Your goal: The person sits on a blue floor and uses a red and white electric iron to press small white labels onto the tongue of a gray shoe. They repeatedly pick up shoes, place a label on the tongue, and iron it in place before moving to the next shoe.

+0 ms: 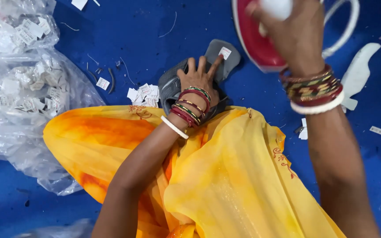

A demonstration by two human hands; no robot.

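Your left hand [198, 78] lies spread on the grey fabric piece [173, 86], forefinger at its small white tag [225, 53]. Your right hand [294, 33] grips the red iron [256, 46] just beside it, toward the blue floor's [155, 26] far edge.

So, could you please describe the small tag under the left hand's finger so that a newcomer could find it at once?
Start at the blue floor, above the yellow cloth. The left hand presses a grey shoe piece there. The tag is the one white slip lying on that grey piece at a fingertip; the other slips lie loose on the floor.
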